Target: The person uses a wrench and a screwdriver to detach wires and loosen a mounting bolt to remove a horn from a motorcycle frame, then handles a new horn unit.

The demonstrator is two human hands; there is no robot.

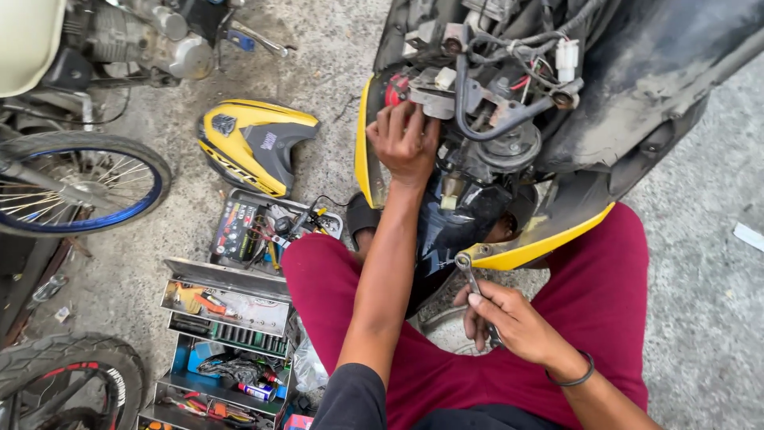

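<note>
1. The person crouches on the concrete floor [700,263] in dark red trousers, facing the stripped front of a yellow motorcycle [509,119] whose wiring and brackets are bare.

2. The left hand [406,142] is raised and reaches forward into the exposed parts. Its fingers curl closed around a grey bracket [432,102] beside a red part [394,89]; the palm faces away, so what lies under the fingers cannot be told.

3. The right hand [505,318] sits low and near the body, closed on the handle of a metal wrench [471,280].

4. The wrench's long axis runs up and slightly left from the right hand. Its head [462,259] is at the lower edge of the yellow fairing [541,243], touching it or just beside it; which of the two cannot be told.

5. The wrench head lies well below the left hand and far closer to the right hand, which is the nearer of the two to the fairing's lower edge.

6. To the person's left stand an open metal toolbox [227,314] with stepped trays, a loose yellow body panel [255,143] and a blue-rimmed wheel [79,183].
</note>
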